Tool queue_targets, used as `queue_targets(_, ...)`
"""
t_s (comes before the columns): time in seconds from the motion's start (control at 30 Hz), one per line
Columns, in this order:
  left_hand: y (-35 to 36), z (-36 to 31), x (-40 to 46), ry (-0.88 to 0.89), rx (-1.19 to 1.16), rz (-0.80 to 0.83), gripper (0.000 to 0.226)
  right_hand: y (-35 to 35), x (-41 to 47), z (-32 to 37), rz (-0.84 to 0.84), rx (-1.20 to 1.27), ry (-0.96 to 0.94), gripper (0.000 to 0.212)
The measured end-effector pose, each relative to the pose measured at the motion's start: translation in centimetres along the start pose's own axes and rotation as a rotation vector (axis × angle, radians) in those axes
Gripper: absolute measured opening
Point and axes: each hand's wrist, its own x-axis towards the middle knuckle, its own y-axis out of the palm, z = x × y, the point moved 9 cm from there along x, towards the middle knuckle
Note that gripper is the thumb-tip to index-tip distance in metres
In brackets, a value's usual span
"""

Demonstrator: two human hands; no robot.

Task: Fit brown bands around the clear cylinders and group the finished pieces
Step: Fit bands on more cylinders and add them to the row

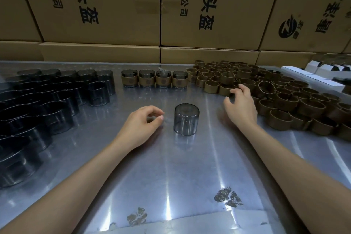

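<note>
Band-pickup step. Bare clear cylinder (186, 119) upright at table centre, btwn hands. Left hand (141, 125) just beside it, loosely curled, empty. Right hand (240, 105) at edge of brown bands (275, 91), fingers spread, nothing gripped. Four finished pieces (154, 79) grouped behind. Next: pinch one band, sleeve over cyl.

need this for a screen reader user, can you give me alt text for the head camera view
A lone clear cylinder stands on a shiny table between two bare hands: the left hand empty beside it, the right hand reaching into a pile of brown bands. Four banded cylinders line up behind, unbanded cylinders at left.
</note>
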Motion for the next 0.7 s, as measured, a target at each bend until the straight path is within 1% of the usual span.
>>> queue_targets(0.13, 0.1, 0.2, 0.1, 0.0, 0.006, 0.003, 0.009, 0.6, 2.4, -1.3, 0.004, -0.108, 0.079, 0.043)
queue_targets(0.33, 0.2, 0.2, 0.2, 0.012, 0.022, 0.004, 0.009, 0.8, 3.9, -2.0, -0.02, -0.179, 0.119, 0.041)
queue_targets(0.6, 0.2, 0.3, 0.3, 0.005, 0.037, 0.003, 0.009, 0.6, 3.2, 0.0, -0.067, -0.268, -0.036, 0.036)
queue_targets(0.7, 0.2, 0.3, 0.3, 0.002, 0.04, 0.004, 0.009, 0.4, 2.9, 0.1, -0.089, -0.249, -0.055, 0.036)
